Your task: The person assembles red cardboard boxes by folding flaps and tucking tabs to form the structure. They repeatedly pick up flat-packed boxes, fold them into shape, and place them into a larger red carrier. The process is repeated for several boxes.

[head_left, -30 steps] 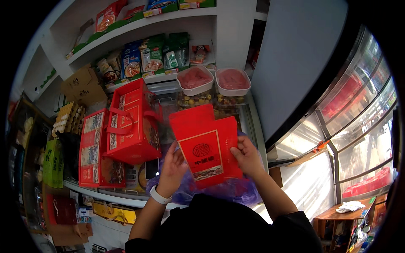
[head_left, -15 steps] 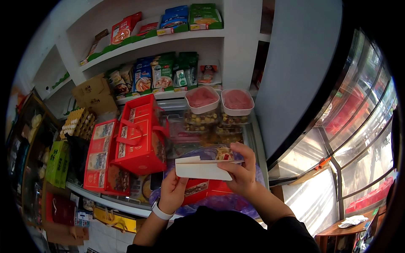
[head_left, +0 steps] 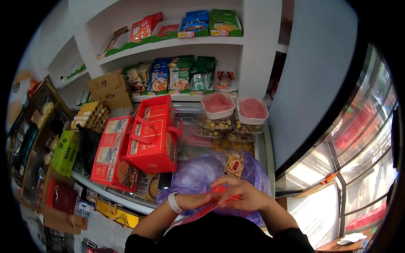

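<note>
A: Where to find the thin red carton?
B: Between the left hand and the right hand, at the near edge of the scene, close to the black-clothed torso. Tilted, seen nearly edge-on, sloping down toward the near left.
A: And the fingers of the right hand?
B: Bent and narrowly spaced, holding the carton by its right end.
A: Those of the left?
B: Stretched out flat along the carton, pointing right, with a white band around the wrist. Hard to tell whether gripping or merely resting, with the thumb hidden.
A: Just beyond the hands?
B: On the desk, a crumpled purple bag, with a small pale packet on it, near the right hand. To the left, touching the bag, a dark phone.
A: Farther left?
B: Side by side, two red gift boxes, the right one with ribbon handles.
A: On the far right?
B: Two white tubs of something pink, stacked on clear containers.
</note>
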{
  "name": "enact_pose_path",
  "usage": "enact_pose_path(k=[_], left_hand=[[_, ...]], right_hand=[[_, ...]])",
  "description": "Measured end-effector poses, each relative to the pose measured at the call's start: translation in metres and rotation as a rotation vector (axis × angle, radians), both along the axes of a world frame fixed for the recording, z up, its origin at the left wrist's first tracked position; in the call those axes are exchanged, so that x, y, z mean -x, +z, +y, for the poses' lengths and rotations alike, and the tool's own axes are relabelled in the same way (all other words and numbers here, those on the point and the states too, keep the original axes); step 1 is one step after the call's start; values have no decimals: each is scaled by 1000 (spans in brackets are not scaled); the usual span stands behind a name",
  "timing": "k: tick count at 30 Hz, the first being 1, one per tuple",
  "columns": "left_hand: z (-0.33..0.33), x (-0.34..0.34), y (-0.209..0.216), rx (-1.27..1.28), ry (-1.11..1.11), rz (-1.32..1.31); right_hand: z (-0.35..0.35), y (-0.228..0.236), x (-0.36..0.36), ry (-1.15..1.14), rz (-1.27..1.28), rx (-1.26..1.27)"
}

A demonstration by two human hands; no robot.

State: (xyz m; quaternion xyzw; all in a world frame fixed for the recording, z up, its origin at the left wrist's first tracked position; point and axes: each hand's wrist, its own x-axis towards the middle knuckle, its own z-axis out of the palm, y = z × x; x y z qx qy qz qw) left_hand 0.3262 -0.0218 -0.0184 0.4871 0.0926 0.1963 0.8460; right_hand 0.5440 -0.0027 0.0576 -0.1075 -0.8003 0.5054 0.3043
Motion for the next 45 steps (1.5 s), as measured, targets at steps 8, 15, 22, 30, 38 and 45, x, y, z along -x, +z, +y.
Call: enact_pose_path(k=[8,15,22,30,38,45], left_hand=[[-3,9,-2,-279,85,349],[-2,32,5,-398,122,449],[-27,41,-6,-413,209,77],[-57,42,47,-504,1025,591],[-51,54,35,-400,1088,373],[-34,35,15,-881,1130,644]], right_hand=[[-15,10,-15,-36,-492,-421],[-4,-12,-2,-182,-633,-653],[0,-9,6,-303,-683,-479],[20,-32,-13,-350,-422,252],[4,13,-5,-42,-257,88],[8,19,21,-84,-249,-591]])
